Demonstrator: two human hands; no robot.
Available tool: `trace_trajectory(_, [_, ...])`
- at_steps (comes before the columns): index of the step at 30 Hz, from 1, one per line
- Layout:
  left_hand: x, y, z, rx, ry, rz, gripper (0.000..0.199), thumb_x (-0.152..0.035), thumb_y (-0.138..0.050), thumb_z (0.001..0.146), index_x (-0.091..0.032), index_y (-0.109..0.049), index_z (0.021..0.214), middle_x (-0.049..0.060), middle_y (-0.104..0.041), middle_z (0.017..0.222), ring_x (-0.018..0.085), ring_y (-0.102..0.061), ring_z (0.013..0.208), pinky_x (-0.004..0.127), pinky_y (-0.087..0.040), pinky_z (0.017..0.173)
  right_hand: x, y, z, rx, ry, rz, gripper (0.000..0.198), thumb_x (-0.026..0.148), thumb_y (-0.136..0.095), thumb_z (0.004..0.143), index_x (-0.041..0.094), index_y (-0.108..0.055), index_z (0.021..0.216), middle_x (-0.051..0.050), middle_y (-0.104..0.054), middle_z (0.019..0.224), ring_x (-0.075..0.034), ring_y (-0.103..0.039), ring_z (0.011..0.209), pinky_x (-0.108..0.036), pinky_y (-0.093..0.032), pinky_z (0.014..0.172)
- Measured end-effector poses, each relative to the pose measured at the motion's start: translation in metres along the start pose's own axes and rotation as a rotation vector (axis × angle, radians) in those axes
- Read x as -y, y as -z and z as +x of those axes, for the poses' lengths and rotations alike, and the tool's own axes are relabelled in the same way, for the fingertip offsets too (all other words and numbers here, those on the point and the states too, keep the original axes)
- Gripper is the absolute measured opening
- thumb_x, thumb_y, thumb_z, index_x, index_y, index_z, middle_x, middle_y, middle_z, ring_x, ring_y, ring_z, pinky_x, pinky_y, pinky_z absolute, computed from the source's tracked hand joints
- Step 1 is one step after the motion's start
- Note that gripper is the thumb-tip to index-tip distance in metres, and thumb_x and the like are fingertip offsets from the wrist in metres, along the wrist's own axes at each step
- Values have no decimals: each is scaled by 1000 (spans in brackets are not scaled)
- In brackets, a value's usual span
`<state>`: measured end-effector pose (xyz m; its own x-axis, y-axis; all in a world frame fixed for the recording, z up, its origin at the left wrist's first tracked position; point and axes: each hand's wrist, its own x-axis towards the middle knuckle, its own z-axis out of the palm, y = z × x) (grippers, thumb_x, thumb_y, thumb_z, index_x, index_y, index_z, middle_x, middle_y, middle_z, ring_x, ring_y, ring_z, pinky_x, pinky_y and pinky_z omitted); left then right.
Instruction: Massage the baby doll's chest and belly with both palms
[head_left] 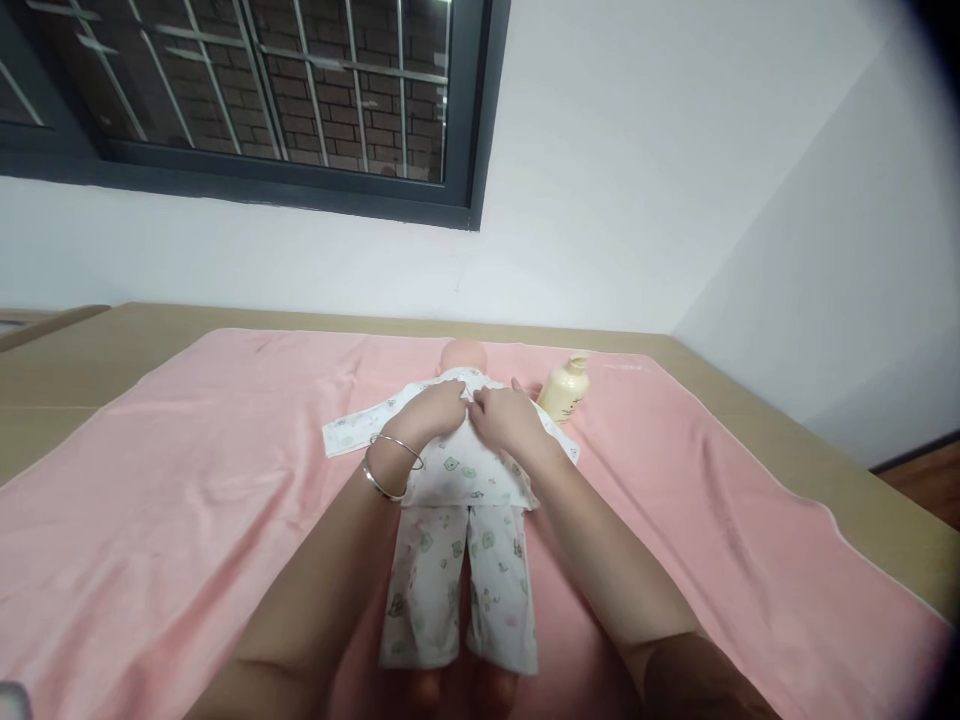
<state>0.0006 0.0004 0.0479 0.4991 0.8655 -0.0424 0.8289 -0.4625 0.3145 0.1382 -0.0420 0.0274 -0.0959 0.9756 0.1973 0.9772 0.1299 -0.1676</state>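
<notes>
The head-worn camera looked forward and down from above a wrinkled pink cloth (247, 460); a round-headed doll (469, 482) dressed in printed white lay near, around mid-view; a dark-framed, barred glass window (337, 90) and smooth white wall (630, 150) rose farther off.

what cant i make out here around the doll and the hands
All in the head view:
- Shirt beneath the fingertips: hidden by the left hand and right hand.
- Doll: lower ends of its legs, cut off by the bottom edge.
- Bottle: print too small to read.
- Grey object: cut off at the lower left corner.
</notes>
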Motion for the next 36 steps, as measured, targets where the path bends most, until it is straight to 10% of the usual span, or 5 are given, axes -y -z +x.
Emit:
trace_trajectory(7, [23,-22,23,-235,22,8,39,-35,-35,96,-13,-63,113,17,-66,124,28,-62,113,36,-46,93,-10,-10,7,-46,-67,201,40,35,-29,100,21,-66,109,-9,-69,119,-24,-61,112,-45,-23,113])
trace_trajectory(16, [31,-21,22,-169,139,-74,62,-58,-37,91,-11,-60,124,20,-63,129,33,-59,120,37,-45,93,-25,-35,17,-7,-212,221,59,52,-26,100,18,-40,146,-14,-32,158,-27,-24,147,-59,-7,117])
trace_trajectory(25, [-11,8,-15,55,-43,169,25,-26,-44,92,-18,-67,99,15,-72,108,28,-67,97,37,-45,89,3,3,-2,56,-19,43,31,27,-37,96,17,-65,105,-14,-71,109,-28,-64,103,-49,-21,112])
trace_trajectory(30, [-12,8,-10,-42,45,65,29,-25,-40,93,-16,-66,104,15,-71,108,28,-67,94,35,-47,76,2,6,-3,30,-34,83,34,23,-34,95,22,-68,92,-8,-73,89,-25,-66,93,-51,-16,114])
trace_trajectory(36, [11,-18,15,-215,106,-37,38,-34,-41,94,-10,-58,118,20,-62,127,31,-58,118,37,-44,92,-15,-26,12,-42,-108,246,46,41,-33,99,22,-52,137,-11,-49,147,-28,-39,139,-52,-19,115])
